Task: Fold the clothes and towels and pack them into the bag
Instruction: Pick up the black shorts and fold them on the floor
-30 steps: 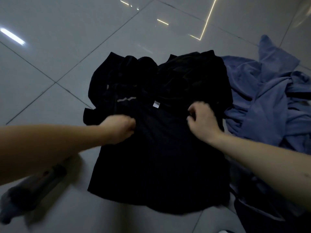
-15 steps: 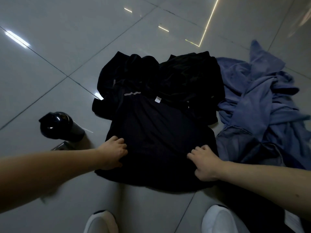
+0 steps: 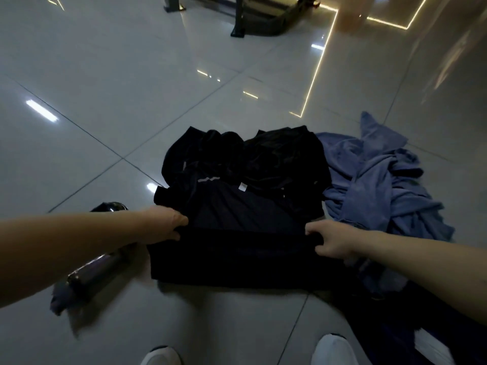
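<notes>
A black shirt (image 3: 245, 214) lies spread on the tiled floor in front of me, its lower part folded up into a dark band (image 3: 237, 259). My left hand (image 3: 164, 223) grips the left end of the fold's edge. My right hand (image 3: 330, 242) pinches the right end of the same edge. More black clothing (image 3: 282, 156) is bunched behind the shirt. A crumpled blue garment or towel (image 3: 379, 185) lies to the right. The bag cannot be made out for certain.
A dark cylindrical bottle (image 3: 92, 272) lies on the floor under my left forearm. The white toes of my shoes (image 3: 333, 350) show at the bottom edge. Dark fabric (image 3: 411, 325) lies at the bottom right. Furniture legs (image 3: 238, 19) stand far back.
Both hands slid down the shirt to its hem, took hold of it and lifted it up and forward into a fold. The camera tilted up, showing more of the floor.
</notes>
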`<state>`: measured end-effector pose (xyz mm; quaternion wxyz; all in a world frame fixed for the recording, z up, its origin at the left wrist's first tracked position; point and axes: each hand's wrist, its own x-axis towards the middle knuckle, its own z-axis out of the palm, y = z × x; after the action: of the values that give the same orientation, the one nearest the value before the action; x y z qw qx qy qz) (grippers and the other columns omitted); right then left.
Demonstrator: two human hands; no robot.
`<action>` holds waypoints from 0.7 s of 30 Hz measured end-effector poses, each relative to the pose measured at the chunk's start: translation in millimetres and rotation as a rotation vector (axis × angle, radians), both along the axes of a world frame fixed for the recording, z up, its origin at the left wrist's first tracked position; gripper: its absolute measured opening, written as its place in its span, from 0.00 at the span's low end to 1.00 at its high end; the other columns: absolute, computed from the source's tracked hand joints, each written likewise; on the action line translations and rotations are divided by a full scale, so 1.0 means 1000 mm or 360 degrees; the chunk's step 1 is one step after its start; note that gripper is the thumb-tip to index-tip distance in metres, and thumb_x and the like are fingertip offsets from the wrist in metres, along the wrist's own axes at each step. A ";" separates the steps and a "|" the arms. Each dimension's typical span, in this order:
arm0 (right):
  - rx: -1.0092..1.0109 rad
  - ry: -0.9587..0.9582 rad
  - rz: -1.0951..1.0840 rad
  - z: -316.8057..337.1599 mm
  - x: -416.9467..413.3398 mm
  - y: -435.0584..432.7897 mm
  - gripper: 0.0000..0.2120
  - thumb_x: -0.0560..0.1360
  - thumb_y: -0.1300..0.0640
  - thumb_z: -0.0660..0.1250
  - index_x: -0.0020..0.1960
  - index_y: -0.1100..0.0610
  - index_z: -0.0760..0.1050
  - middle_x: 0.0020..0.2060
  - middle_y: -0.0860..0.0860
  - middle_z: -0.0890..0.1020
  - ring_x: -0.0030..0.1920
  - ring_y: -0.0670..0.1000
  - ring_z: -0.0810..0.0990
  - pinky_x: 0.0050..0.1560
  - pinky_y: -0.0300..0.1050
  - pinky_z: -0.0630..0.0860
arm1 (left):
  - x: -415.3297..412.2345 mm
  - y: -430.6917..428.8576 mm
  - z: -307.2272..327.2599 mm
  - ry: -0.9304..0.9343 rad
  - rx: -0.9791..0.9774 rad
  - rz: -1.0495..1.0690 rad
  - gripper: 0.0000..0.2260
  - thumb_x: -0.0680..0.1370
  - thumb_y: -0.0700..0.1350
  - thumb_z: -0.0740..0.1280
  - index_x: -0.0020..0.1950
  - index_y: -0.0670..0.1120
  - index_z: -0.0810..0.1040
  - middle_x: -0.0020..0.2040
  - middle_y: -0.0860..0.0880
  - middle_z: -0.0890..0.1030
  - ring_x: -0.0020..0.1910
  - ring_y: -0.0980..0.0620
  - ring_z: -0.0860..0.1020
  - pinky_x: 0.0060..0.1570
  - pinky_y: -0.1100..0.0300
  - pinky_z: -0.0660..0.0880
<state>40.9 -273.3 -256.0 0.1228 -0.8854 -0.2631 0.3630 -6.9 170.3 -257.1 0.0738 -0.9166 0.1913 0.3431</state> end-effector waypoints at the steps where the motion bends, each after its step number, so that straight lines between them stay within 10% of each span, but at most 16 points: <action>1: 0.0047 -0.0067 -0.0052 0.004 0.010 0.000 0.06 0.73 0.58 0.67 0.47 0.48 0.73 0.40 0.45 0.78 0.35 0.43 0.76 0.33 0.35 0.69 | 0.009 0.002 0.007 -0.0127 -0.0014 0.0011 0.13 0.81 0.53 0.64 0.63 0.50 0.72 0.58 0.50 0.77 0.57 0.47 0.77 0.57 0.54 0.73; 11: 0.0323 -0.0406 -0.0657 -0.029 0.141 0.022 0.05 0.75 0.53 0.74 0.46 0.53 0.79 0.45 0.50 0.81 0.46 0.51 0.80 0.44 0.44 0.74 | 0.137 0.013 -0.016 -0.0733 -0.0197 0.0291 0.13 0.82 0.51 0.63 0.63 0.47 0.76 0.56 0.47 0.75 0.54 0.43 0.77 0.52 0.49 0.74; 21: -0.0023 -0.0437 -0.0803 -0.119 0.173 0.037 0.20 0.76 0.57 0.69 0.67 0.59 0.71 0.66 0.58 0.71 0.66 0.60 0.70 0.67 0.53 0.70 | 0.190 0.001 -0.115 -0.0642 -0.0196 0.0530 0.18 0.80 0.47 0.63 0.69 0.45 0.75 0.77 0.44 0.65 0.76 0.43 0.61 0.74 0.47 0.63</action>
<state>213.9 -236.2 -375.4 0.1663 -0.9646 -0.0462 0.1996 182.9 171.3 -372.5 -0.0028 -0.9881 0.0396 0.1487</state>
